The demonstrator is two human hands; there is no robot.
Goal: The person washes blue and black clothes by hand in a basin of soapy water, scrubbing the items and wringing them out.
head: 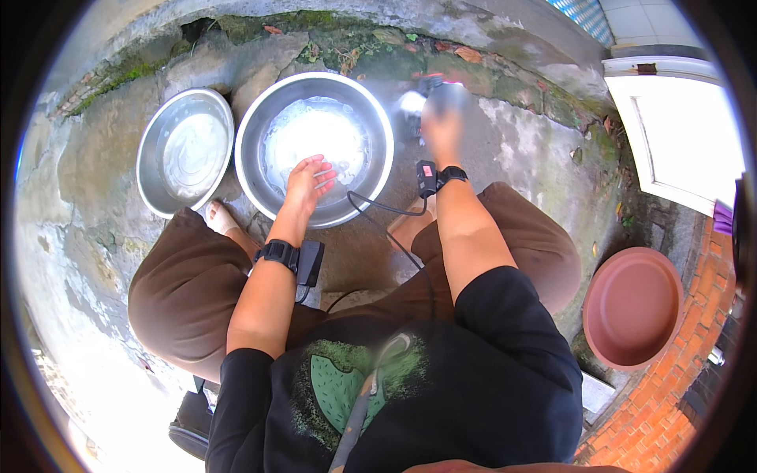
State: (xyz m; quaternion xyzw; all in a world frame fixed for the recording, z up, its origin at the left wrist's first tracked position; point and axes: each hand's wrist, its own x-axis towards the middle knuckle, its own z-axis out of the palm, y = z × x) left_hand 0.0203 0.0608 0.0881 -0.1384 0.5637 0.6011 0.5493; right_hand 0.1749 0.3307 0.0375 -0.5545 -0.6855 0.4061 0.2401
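My left hand [309,182] is over the near side of a large metal basin [387,148], its fingers apart and nothing in it. Bright, sudsy-looking water [313,133] lies in the bottom of this basin. To the right of the basin, my right hand [443,127] reaches down at a blurred cluster of dark, white and red things [414,106] on the concrete. Blur hides its fingers, so I cannot tell whether it grips any of them. A second, smaller metal basin [151,139] stands at the left, with what looks like shallow water inside.
A cable [384,207] runs from the device on my right wrist across my lap. A reddish-brown plastic basin [636,307] sits at the right beside brick paving [656,425]. Behind the metal basins runs a mossy ledge [378,44]. A white panel [680,124] stands at upper right.
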